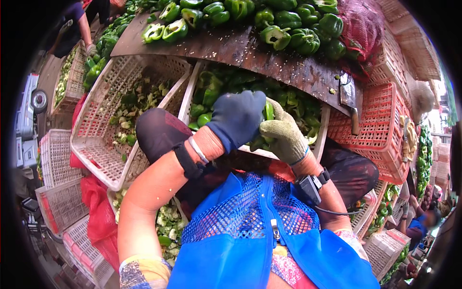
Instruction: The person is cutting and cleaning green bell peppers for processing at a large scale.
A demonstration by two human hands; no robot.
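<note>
My left hand point(238, 118), in a dark blue glove, is on the left side of the view; its fingers are curled against a green pepper piece point(268, 111). My right hand point(285, 131), in a pale yellowish glove, holds that piece between thumb and fingers. Both hands meet above a white crate point(325, 126) of green peppers. Whether the blue-gloved fingers grip anything else is hidden.
A wooden board point(211, 45) bears halved peppers point(175, 30) and a cleaver point(347, 91). A white crate point(91, 130) with pepper scraps stands at left, an orange crate point(370, 130) at right. Other people's arms point(85, 30) show at the upper left.
</note>
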